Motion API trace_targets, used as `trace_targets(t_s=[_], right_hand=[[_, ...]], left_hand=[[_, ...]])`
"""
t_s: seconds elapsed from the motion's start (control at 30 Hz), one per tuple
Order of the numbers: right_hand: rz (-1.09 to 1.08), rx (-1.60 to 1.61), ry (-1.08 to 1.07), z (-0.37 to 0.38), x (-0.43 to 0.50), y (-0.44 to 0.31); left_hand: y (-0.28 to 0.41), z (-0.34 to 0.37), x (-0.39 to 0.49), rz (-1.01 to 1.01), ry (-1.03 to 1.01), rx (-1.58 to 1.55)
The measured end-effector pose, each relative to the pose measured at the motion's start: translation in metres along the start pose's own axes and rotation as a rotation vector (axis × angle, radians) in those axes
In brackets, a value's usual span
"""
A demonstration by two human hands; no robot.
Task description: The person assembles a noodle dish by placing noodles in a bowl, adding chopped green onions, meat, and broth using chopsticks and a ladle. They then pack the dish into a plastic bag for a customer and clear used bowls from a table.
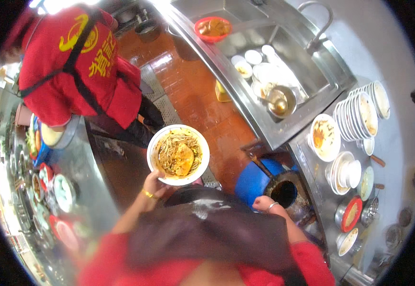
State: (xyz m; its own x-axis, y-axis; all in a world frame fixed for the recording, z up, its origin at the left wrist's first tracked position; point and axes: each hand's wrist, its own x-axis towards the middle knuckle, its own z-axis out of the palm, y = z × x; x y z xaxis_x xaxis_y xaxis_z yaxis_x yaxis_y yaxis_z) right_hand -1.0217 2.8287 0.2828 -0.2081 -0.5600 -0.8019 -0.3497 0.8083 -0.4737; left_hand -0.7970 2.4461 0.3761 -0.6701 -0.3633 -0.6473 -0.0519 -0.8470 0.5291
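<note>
My left hand point(156, 187), with a gold-coloured bracelet at the wrist, grips the near left rim of a white bowl point(151, 153). Thin noodles point(168, 143) in brown sauce lie in it, topped by a pale yellow-brown piece of food point(183, 159), perhaps a fried egg. My thumb rests on the rim; the other fingers are hidden below. My right hand point(263, 203) hangs at my right side, fingers curled and nothing visible in it. Close beside it are a blue barrel point(245, 182) and a dirty, dark round opening point(283, 193).
At left, a person in a red shirt point(86, 71) stands by a steel counter point(96, 182) bearing bowls. A steel sink point(302, 64) at right holds dishes and a metal pot point(289, 96). Stacked plates point(357, 114) crowd the right counter point(311, 186). Orange floor tiles point(207, 118) look wet.
</note>
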Motion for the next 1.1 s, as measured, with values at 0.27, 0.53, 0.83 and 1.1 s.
trace_targets(t_s=[0.27, 0.53, 0.83, 1.1], right_hand=[[-0.225, 0.415, 0.489, -0.13, 0.072, -0.125], [-0.475, 0.627, 0.422, -0.3, 0.178, -0.23], [-0.671, 0.774, 0.568, -0.473, 0.241, -0.302], [-0.414, 0.911, 0.983, -0.595, 0.279, -0.346]], left_hand=[[0.12, 0.068, 0.114, 0.17, -0.326, -0.257], [0.251, 0.176, 0.216, 0.21, -0.259, -0.307], [0.382, 0.251, 0.35, 0.301, -0.347, -0.349], [0.475, 0.247, 0.499, 0.193, -0.404, -0.501]])
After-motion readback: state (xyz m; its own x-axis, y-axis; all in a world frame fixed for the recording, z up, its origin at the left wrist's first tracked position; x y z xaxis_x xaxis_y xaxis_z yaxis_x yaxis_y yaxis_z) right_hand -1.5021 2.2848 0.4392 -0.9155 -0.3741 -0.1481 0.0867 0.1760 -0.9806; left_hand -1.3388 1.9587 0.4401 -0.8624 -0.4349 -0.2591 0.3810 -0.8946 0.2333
